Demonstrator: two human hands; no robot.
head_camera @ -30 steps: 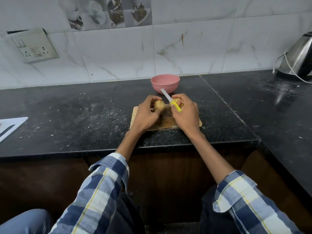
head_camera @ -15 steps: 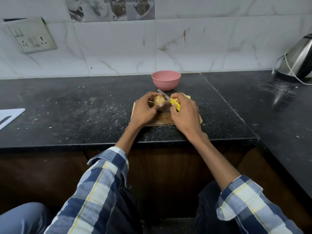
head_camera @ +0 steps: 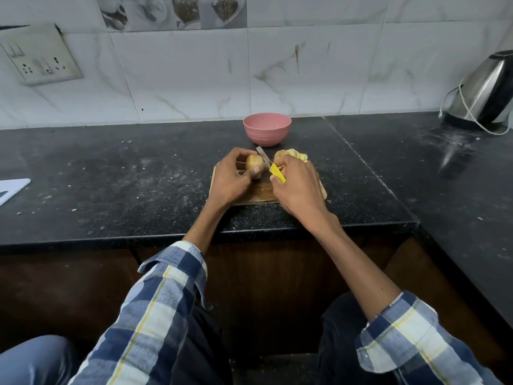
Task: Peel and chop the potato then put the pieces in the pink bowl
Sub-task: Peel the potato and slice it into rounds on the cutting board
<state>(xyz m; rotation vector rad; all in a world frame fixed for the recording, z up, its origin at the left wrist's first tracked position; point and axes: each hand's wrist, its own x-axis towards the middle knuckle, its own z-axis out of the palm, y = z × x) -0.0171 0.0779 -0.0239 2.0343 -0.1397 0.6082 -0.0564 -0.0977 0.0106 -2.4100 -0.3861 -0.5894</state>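
My left hand (head_camera: 231,180) grips a small brown potato (head_camera: 254,164) over the wooden cutting board (head_camera: 256,194). My right hand (head_camera: 298,184) holds a knife with a yellow handle (head_camera: 277,173). Its blade (head_camera: 263,155) lies against the potato's right side and points away from me. Pale yellow potato pieces (head_camera: 295,155) lie on the board just beyond my right hand. The pink bowl (head_camera: 267,129) stands behind the board near the wall; its inside is not visible.
A steel kettle (head_camera: 485,91) with a white cord stands at the far right on the black counter (head_camera: 111,176). A white flat object (head_camera: 12,187) lies at the left edge. A socket plate (head_camera: 39,55) is on the tiled wall.
The knife blade has come down from a raised tilt to lie against the potato's right side. Both hands stay over the board; the view has shifted slightly.
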